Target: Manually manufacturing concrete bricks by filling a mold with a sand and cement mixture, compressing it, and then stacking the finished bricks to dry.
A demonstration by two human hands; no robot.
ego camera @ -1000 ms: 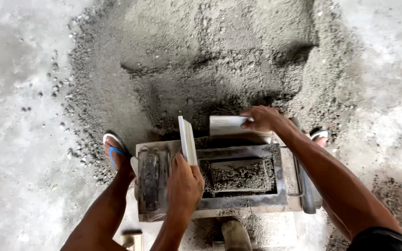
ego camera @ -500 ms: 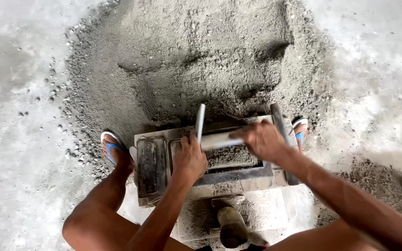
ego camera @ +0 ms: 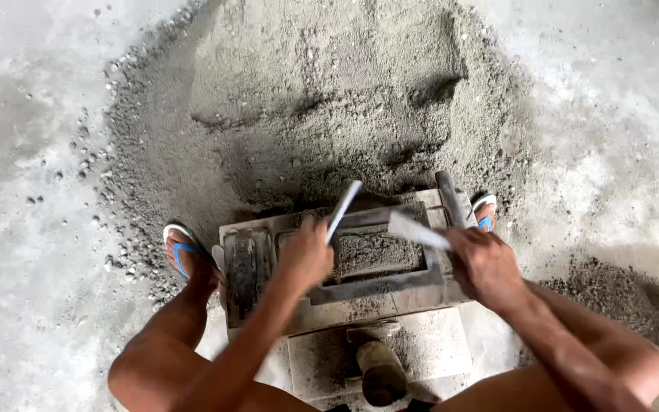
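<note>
We see our left hand (ego camera: 305, 255) over the middle of the mould (ego camera: 268, 305), fingers curled tight round a flat blade (ego camera: 344, 210) that tilts up and away toward the sand pile (ego camera: 329, 99). Our right hand (ego camera: 486, 265) sits at the mould's right edge, fingers closed round the near end of a second flat blade (ego camera: 417, 229), which points left across the mould's open cavity. The two blades come near each other above the cavity's far edge; we cannot tell whether they touch.

The cavity (ego camera: 375, 255) holds a grey, gritty mix, its surface rough. A narrower slot (ego camera: 243, 263) lies at the mould's left end, dark inside. A round bar (ego camera: 450, 200) runs along the mould's far right corner.

The mould rests on a pale slab (ego camera: 436, 347) on the floor (ego camera: 24, 152), with a short stub handle (ego camera: 381, 370) at its near edge. The sand pile rises just beyond the mould's far edge. Our feet in blue-strapped sandals stand at either side: the left foot (ego camera: 184, 255) by the left end, the right foot (ego camera: 485, 210) by the far right corner.
</note>
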